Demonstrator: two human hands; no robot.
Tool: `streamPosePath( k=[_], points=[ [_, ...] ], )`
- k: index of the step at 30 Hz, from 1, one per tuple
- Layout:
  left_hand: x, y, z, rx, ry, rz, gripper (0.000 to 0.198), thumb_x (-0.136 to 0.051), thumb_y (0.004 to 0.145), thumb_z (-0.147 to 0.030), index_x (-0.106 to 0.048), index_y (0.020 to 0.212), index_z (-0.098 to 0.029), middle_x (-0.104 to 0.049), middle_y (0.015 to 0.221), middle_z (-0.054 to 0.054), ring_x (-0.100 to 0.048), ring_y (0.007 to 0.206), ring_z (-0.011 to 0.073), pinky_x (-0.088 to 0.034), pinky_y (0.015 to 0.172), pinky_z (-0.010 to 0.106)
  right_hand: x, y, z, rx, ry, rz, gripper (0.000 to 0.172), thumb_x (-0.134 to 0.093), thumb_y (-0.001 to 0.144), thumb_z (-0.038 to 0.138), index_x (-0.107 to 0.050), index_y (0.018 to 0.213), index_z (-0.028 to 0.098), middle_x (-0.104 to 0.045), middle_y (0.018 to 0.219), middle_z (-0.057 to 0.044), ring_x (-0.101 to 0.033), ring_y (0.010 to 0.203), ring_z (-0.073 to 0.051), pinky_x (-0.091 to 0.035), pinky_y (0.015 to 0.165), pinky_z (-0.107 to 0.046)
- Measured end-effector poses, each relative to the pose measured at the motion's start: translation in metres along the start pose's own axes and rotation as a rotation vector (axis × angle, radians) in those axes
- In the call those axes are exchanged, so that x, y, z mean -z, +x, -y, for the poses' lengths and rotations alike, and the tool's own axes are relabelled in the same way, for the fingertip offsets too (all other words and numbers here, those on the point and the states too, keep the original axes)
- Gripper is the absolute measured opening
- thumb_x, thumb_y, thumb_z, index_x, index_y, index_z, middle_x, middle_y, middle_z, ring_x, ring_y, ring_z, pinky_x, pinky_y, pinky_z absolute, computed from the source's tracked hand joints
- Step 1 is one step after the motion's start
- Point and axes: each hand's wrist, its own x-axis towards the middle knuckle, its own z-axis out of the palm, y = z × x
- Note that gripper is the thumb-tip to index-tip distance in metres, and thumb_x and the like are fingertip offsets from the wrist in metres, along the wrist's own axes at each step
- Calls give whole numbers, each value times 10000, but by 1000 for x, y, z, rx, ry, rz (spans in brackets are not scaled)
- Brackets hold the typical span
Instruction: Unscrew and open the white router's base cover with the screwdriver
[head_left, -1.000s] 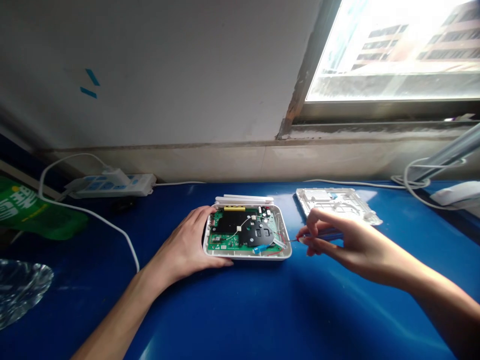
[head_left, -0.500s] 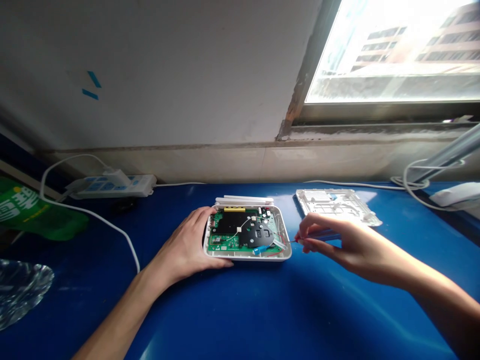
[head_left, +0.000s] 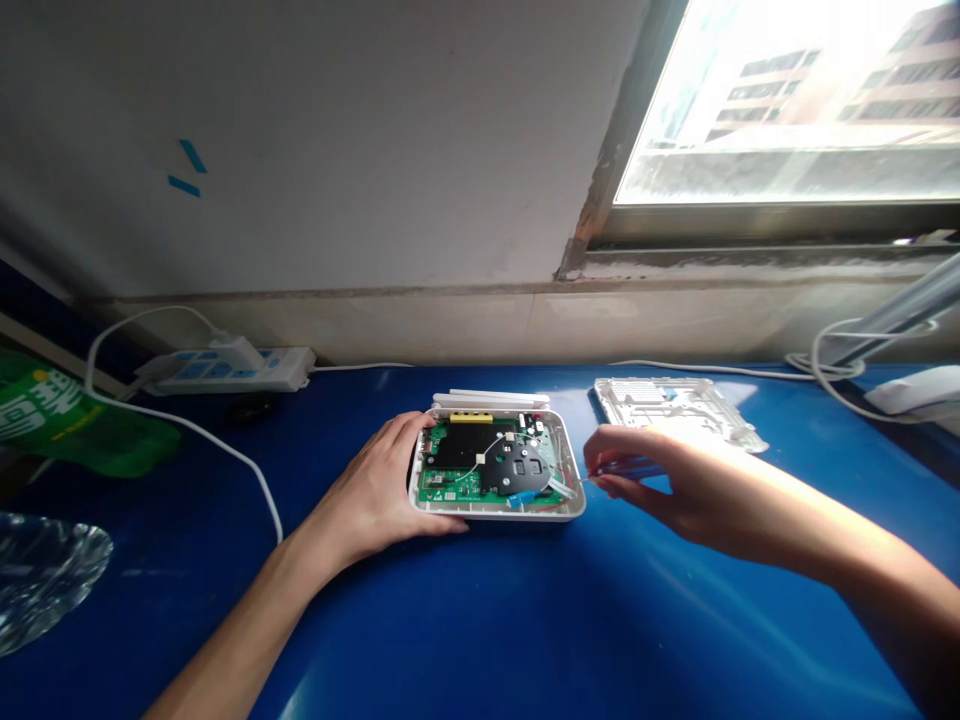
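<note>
The right hand is closed in a pinch on a small screwdriver, thumb and fingers together on its blue handle, with the thin shaft pointing left toward the case. Whether the tip touches anything cannot be told from this view. The left hand is clamped over the left edge of a white plastic case, fingers across the rim. The case lies flat and open on a blue bench, holding a green circuit board with a black plate and thin wires. A clear plastic cover lies beyond the right hand. In my judgement, this close work is best served by keeping the case firmly braced and the tip clear of the wires and board.
</note>
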Motion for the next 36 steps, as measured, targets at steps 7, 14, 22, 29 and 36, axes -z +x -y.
streamPosePath(
  k=[7,14,22,29,36],
  points=[
    [2,-1,-1,8,-8,-4,1186,-947,588,-661,-422,1537,-182,-507,1569,180,-504,1461,398,-402,1273,557,6,-4,0,0,165,-5,267,-622,1017,553,-685,1067,298,-778,1102,-32,-734,1107,-260,-589,941,-370],
    [2,-1,-1,-8,-10,-8,1177,-949,594,-652,-416,1537,-192,-507,1564,185,-511,1450,405,-412,1264,574,3,-2,-1,1,163,-48,282,-659,990,554,-700,1087,292,-792,1109,-60,-745,1094,-300,-606,955,-432],
    [0,-1,1,-17,-4,-6,1155,-953,596,-651,-425,1517,-192,-507,1552,178,-503,1452,391,-404,1270,561,4,3,-4,-15,27,7,244,-600,1016,540,-695,1169,374,-777,1179,-6,-750,1092,-281,-607,942,-416],
    [0,-1,0,-2,-6,1,1184,-949,606,-647,-399,1546,-184,-490,1576,182,-487,1470,390,-394,1278,564,7,-6,-1,3,164,3,316,-618,1013,576,-728,1073,286,-791,1076,-55,-752,1049,-288,-608,913,-402],
    [1,0,1,-27,-13,-22,1165,-949,594,-659,-428,1535,-212,-529,1545,163,-523,1443,403,-419,1261,561,1,-4,-3,22,123,-64,288,-644,995,557,-723,1110,305,-793,1116,-50,-749,1086,-295,-609,958,-425]
  ],
)
